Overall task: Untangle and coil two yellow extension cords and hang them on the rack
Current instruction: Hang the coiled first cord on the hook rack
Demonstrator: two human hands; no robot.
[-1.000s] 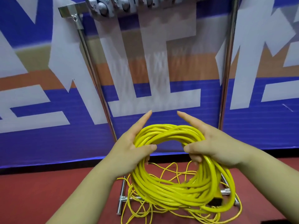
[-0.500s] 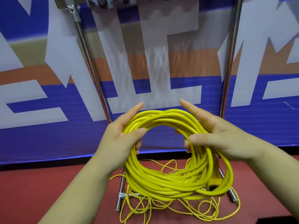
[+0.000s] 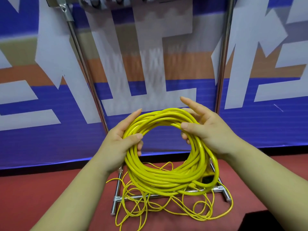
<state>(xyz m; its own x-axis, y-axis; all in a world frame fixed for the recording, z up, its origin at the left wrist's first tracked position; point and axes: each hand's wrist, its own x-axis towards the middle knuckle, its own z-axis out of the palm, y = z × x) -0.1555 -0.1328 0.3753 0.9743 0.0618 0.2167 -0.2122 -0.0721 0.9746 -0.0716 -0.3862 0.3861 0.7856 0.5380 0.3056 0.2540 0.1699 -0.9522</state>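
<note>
A thick yellow extension cord (image 3: 166, 179) is wound into a round coil and held up in front of me. My left hand (image 3: 120, 144) grips the coil's left side, thumb across the strands. My right hand (image 3: 205, 129) holds the upper right side with thumb and lower fingers, index finger pointing up. A black plug end (image 3: 208, 178) shows at the coil's lower right. A thinner yellow cord (image 3: 166, 207) lies in a loose tangle on the red floor. The metal rack (image 3: 80, 52) stands behind, with its hooks (image 3: 106, 1) at the top edge.
The rack's base bar (image 3: 150, 195) and feet lie on the red floor under the tangled cord. A blue, white and orange banner wall (image 3: 266, 80) stands right behind the rack. The rack's right post (image 3: 225, 55) rises beside my right hand.
Both hands have lifted the coil higher and turned it to face me more. The view has dropped, so the rack's top sits nearer the frame's upper edge.
</note>
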